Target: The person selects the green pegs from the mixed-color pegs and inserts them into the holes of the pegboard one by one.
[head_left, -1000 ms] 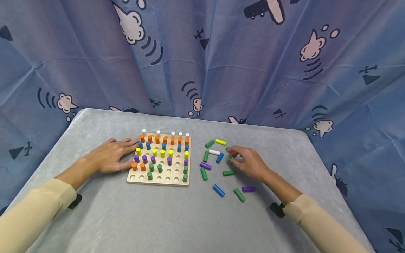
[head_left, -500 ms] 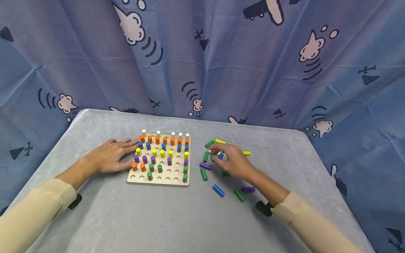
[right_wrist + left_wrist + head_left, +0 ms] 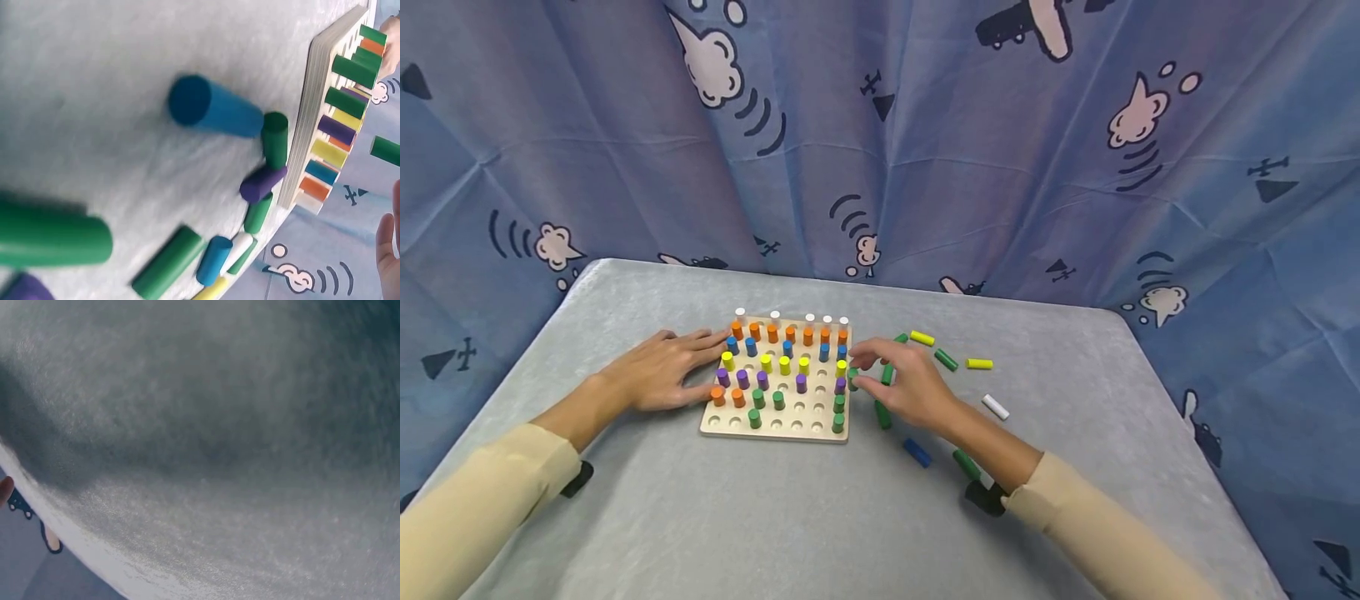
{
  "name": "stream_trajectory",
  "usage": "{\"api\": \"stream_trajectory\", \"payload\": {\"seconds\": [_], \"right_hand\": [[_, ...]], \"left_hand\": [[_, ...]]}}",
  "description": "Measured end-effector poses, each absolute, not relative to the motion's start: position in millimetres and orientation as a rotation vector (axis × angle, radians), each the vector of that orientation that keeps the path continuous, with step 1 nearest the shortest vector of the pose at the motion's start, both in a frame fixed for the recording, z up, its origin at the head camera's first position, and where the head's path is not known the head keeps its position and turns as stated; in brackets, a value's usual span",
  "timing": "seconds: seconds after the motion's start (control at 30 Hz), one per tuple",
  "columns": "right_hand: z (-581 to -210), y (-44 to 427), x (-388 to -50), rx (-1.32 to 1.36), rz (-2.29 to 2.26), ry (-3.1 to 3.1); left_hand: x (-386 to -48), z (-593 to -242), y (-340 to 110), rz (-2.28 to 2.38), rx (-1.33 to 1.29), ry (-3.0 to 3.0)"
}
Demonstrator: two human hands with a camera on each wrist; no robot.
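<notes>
A wooden pegboard [image 3: 775, 435] lies on the table, its rows filled partly with white, orange, blue, yellow, purple and green pegs. Against its left edge rests my left hand [image 3: 666, 371], fingers stretched out and thumb touching the board's side. My right hand [image 3: 910, 390] pinches a green peg [image 3: 853, 379] between thumb and fingertips, just off the board's right edge. The right wrist view shows that peg [image 3: 385, 150] raised beside the board [image 3: 312, 81]. Several bare holes show in the board's front rows. Mostly cloth fills the left wrist view, with a fingertip [image 3: 5, 489] at its edge.
Loose pegs lie right of the board: a green peg [image 3: 946, 359], a yellow peg [image 3: 979, 364], a white peg [image 3: 996, 407], a blue peg [image 3: 917, 452] and others. The right forearm covers some. A patterned blue curtain [image 3: 820, 167] hangs behind the table [image 3: 700, 517].
My right hand has moved left from among the loose pegs to the board's right edge, carrying a green peg. The left hand and the board have stayed in place.
</notes>
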State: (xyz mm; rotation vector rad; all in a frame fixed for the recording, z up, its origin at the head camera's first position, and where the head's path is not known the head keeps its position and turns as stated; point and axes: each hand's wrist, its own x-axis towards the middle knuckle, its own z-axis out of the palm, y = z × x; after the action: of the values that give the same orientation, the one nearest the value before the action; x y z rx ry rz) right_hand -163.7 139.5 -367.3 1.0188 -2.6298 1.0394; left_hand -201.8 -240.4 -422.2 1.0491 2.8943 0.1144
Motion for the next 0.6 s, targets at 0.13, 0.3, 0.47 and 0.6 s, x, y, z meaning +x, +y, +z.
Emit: {"api": "stream_trajectory", "payload": {"seconds": [0.13,0.3,0.47,0.6], "right_hand": [[-372,132,-164,1.032,1.099,-2.592],[-377,124,-164,1.024,1.123,-2.613],[-381,115,-165,1.013,1.157,-2.655],[-384,108,-164,1.007,1.200,-2.691]], "left_hand": [[-202,-423,-240,0.109,1.039,2.894],[-203,-423,-239,0.105,1.035,2.891],[-201,-422,-239,0.117,1.031,2.894],[-201,-422,-239,0.113,1.025,2.891]]}}
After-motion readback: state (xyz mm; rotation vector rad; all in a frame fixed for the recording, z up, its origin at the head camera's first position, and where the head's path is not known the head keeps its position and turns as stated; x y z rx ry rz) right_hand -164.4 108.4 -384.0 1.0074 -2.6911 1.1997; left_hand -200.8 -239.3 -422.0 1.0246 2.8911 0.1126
